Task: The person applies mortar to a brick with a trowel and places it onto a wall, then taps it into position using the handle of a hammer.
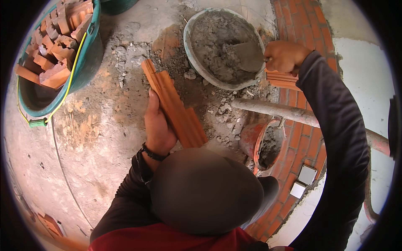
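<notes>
My left hand (158,127) grips a ridged orange clay tile piece (173,102), held at a slant with its top toward the upper left. My right hand (284,57) is closed on the handle of a trowel (247,56), whose grey-coated blade rests in wet mortar inside a round basin (190,46) at the upper middle. More ridged orange pieces (280,79) lie just below my right hand. A smaller red bucket (249,142) with grey mortar sits lower, beside the brickwork.
A green bucket (88,62) of broken clay pieces stands upper left. A brick band (297,125) curves along the right beside a white surface (351,79). A mortar-stained pipe (268,109) crosses from the right. Rubble (224,106) lies on the rough floor (79,154).
</notes>
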Demonstrator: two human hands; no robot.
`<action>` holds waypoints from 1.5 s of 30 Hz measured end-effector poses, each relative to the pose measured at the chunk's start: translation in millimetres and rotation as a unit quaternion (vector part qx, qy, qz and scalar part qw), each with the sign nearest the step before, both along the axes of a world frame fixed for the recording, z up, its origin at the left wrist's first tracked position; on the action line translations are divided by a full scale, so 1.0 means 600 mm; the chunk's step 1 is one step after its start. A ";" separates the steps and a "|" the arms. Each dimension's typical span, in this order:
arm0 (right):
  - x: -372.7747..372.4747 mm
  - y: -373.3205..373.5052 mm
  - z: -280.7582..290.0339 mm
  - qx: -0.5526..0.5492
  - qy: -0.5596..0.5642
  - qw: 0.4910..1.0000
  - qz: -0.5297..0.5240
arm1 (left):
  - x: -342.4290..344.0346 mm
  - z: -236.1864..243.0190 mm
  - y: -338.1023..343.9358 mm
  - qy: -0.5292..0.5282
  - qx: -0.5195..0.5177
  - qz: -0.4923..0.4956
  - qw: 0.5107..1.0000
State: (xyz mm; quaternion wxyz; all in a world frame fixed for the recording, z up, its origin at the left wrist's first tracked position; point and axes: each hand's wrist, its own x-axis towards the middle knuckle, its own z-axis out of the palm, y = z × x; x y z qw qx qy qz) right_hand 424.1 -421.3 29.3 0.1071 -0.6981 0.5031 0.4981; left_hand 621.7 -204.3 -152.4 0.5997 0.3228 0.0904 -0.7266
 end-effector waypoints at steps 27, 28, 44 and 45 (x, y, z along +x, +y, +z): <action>-0.092 0.448 -0.041 -0.187 -0.626 0.571 -0.497 | -0.041 0.112 -0.116 0.037 -0.106 -0.188 0.976; -0.098 0.462 -0.058 -0.207 -0.633 0.579 -0.471 | -0.045 0.121 -0.117 0.039 -0.108 -0.186 0.976; -0.070 0.525 -0.137 -0.474 -0.580 0.630 -0.204 | -0.057 0.211 -0.120 -0.083 -0.149 -0.154 0.973; -0.075 0.524 -0.138 -0.483 -0.571 0.639 -0.183 | -0.057 0.214 -0.119 -0.099 -0.141 -0.149 0.974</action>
